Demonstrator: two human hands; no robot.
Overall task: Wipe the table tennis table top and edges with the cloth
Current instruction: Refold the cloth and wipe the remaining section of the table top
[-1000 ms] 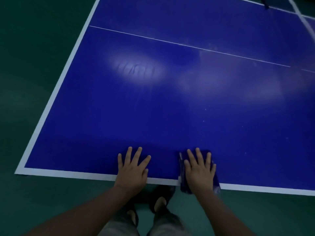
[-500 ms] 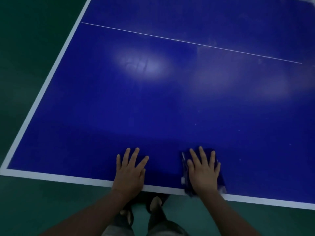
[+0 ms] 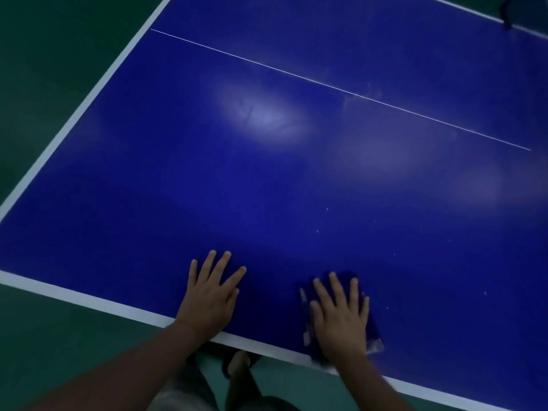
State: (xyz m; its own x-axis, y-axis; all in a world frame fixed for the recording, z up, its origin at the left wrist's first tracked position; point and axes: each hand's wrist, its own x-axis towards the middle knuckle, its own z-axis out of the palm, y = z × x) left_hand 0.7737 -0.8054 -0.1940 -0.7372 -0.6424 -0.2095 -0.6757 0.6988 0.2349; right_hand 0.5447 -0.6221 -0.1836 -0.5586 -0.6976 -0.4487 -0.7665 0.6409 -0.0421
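Cloth: the dark blue cloth (image 3: 372, 330) lies flat on the table tennis table (image 3: 267, 188) at its near edge, with its near end lapping over the white border line (image 3: 89, 298).
Right hand: the right hand (image 3: 341, 318) presses the cloth down with straight, spread fingers; it pinches nothing.
Left hand: the left hand (image 3: 210, 295) lies flat on the bare blue top beside the cloth, fingers spread, holding nothing and apparently bracing.
Change: across the last second the cloth and right hand have edged a little to the right along the near edge and the left hand has followed; much of the apparent shift is the head camera turning.
Meaning: I judge this to be a slow sideways wipe along the near edge, only just under way.
Surface: pale specks (image 3: 317, 231) dot the top to the right and ahead of the cloth, and smears show in the reflected glare (image 3: 264, 117), so most of the top looks unwiped.
Further out: the thin centre line (image 3: 341, 89) crosses the top, and green floor (image 3: 59, 336) surrounds the table.
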